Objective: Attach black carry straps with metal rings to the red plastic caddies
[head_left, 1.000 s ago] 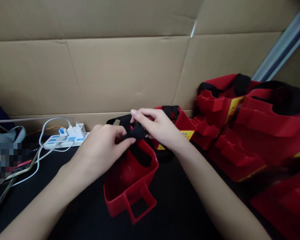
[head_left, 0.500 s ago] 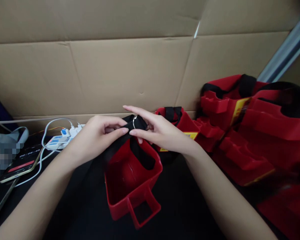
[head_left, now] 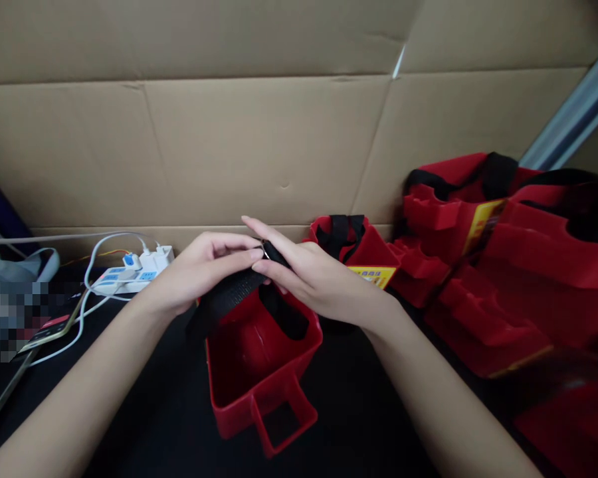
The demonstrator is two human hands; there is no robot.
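**Operator:** State the present condition of both hands.

**Inspector:** The left hand (head_left: 199, 272) has its grip pinched on the black strap (head_left: 232, 295), thumb against fingertips, near the strap's upper end. The right hand (head_left: 311, 279) grasps the same strap from the other side, at a small metal ring (head_left: 266, 250) that shows between the fingers. Both hands are touching the strap directly above the red holder (head_left: 259, 362).

**Operator:** Where is the holder?

**Inspector:** On the black surface (head_left: 359, 411), upright, open side up, just below the hands. The strap runs down into it and appears attached at its far wall. The holder itself is not held by either hand.

**Operator:** What faults are likely from here?

**Inspector:** Three, by judgement. First, the ring is small and largely hidden by the fingers; a loose pinch could let it slide along the strap or drop into the holder. Second, the holder rests free; an upward pull on the strap could tilt or drag it across the surface. Third, the strap could be twisted under the fingers; whether it lies flat cannot be told here.

**Operator:** Nearby hazards?

**Inspector:** A power strip (head_left: 129, 275) with white cables (head_left: 97, 255) lies left of the left forearm, apart from it; a wide elbow movement could snag a cable. More red holders (head_left: 478, 265) are piled at the right, near the right forearm, against the cardboard wall (head_left: 229, 146).
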